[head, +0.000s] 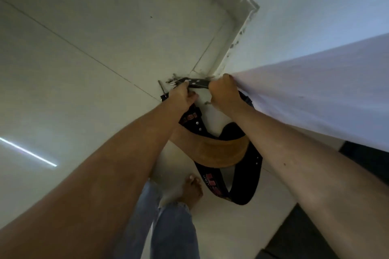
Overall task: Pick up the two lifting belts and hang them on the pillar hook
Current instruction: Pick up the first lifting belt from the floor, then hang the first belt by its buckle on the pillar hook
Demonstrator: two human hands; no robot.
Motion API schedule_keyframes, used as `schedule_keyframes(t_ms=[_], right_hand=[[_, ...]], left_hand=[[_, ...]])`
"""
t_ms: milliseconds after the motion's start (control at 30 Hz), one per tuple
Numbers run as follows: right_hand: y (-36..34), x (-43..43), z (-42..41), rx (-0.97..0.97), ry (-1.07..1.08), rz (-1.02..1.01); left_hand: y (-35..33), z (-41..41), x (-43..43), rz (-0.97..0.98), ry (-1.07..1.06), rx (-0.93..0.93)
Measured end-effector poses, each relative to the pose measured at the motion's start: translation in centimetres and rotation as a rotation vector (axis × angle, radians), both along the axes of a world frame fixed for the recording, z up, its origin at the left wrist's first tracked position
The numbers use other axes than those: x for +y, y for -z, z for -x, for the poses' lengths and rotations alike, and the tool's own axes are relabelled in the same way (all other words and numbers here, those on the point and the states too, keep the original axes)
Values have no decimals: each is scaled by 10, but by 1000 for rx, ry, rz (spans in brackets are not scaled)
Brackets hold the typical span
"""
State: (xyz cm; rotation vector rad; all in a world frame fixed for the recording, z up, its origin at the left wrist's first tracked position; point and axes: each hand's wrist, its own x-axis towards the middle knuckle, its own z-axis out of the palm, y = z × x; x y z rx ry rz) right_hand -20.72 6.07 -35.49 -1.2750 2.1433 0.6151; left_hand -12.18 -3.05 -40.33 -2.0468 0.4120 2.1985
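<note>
Two lifting belts hang against the white pillar (315, 94). One is black with red lettering and a tan suede lining (223, 152); the other black belt (242, 191) loops lower down. My left hand (182, 95) and my right hand (225, 95) both grip the black punched strap end (197, 82) with its metal buckle, held level at the pillar's face. A small hook (207, 102) sticks out of the pillar between my hands, just below the strap. Whether the strap rests on a hook I cannot tell.
A pale tiled floor (84, 69) lies far below, with a white skirting along the wall. My bare foot (190, 189) and jeans leg show beneath the belts. A dark mat (299, 235) lies at the lower right by the pillar's base.
</note>
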Motion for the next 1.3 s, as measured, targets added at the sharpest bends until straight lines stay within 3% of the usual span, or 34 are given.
schedule_keyframes(t_ms=[67, 233, 300, 400, 500, 633, 833, 1300], right_hand=[[-16, 4, -4, -69, 69, 12], [-78, 21, -28, -466, 761, 287], [-103, 25, -39, -566, 881, 300], [-141, 28, -61, -630, 906, 254], [-179, 28, -82, -624, 1006, 353], [-251, 19, -92, -666, 1135, 392], [-364, 30, -119, -752, 1162, 535], [-615, 68, -165, -717, 1286, 907]], left_hand=[[-5, -5, -1, 4, -9, -15], [-53, -35, -1, -46, -15, -64], [-79, -46, -5, -16, 6, -19], [-128, -53, -21, 94, 134, 14], [-183, -52, -33, 222, 250, -7], [-263, -48, -36, 322, 268, -34], [-389, -73, -22, 361, 228, -4], [-652, -141, 53, 755, 227, 289]])
